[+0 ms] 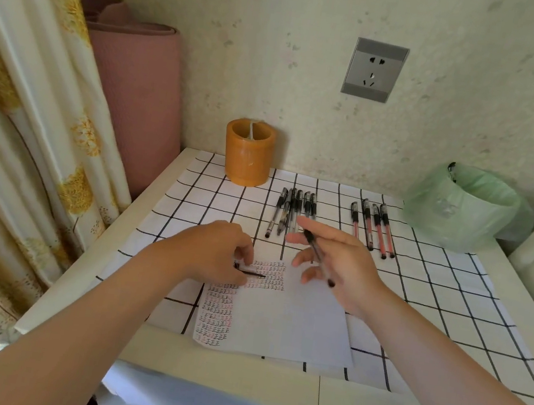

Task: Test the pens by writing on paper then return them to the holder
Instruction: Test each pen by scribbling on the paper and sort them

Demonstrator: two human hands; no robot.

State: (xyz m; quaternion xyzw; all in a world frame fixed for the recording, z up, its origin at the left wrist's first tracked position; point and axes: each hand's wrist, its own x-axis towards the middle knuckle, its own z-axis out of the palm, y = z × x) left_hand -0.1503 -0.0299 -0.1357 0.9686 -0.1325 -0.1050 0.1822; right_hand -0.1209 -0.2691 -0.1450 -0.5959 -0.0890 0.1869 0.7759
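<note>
My right hand (339, 265) holds a black pen (319, 258) between thumb and fingers, slanted above the white paper (293, 320). My left hand (217, 250) pinches a small black pen cap (250, 271) over the rows of written marks at the paper's top left. An orange cylindrical holder (248, 152) stands at the back of the table with one pale item in it. Several black pens (292, 211) lie side by side behind my hands. A group of red pens (374, 228) lies to their right.
The table carries a white cloth with black grid lines (452, 299). A bin lined with a green bag (469, 208) sits at the back right. A rolled pink mat (137, 89) and a curtain (9, 129) stand on the left. A wall socket (374, 70) is above.
</note>
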